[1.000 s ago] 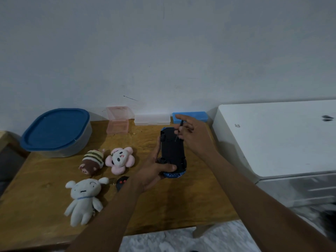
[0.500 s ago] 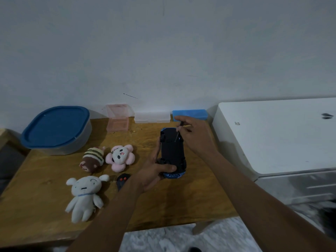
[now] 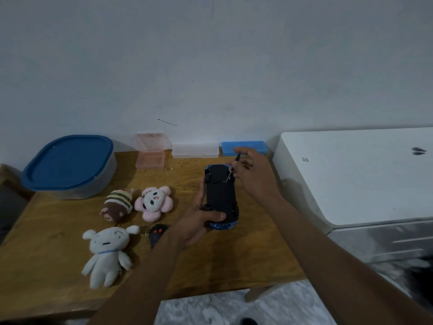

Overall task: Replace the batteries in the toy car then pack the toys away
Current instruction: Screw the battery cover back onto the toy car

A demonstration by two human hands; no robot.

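A blue toy car [image 3: 220, 195] lies upside down above the wooden table [image 3: 246, 254], its black underside facing me. My left hand [image 3: 199, 221] grips its near end. My right hand [image 3: 251, 174] pinches a small screwdriver [image 3: 233, 168], whose tip rests on the far part of the car's underside. A black remote with red buttons [image 3: 157, 232] lies on the table beside my left wrist. Three plush toys lie to the left: a white one [image 3: 106, 252], a pink flower one [image 3: 153, 202] and a brown striped one [image 3: 118, 204].
A grey tub with a blue lid [image 3: 70, 166] stands at the back left. Along the wall sit an open pink box [image 3: 151, 150], a clear case [image 3: 195, 151] and a blue case [image 3: 243, 147]. A white cabinet [image 3: 363, 177] adjoins the table's right side.
Both hands and the car keep nearly the same pose. My right hand's fingers shift slightly around the screwdriver on the car's underside.
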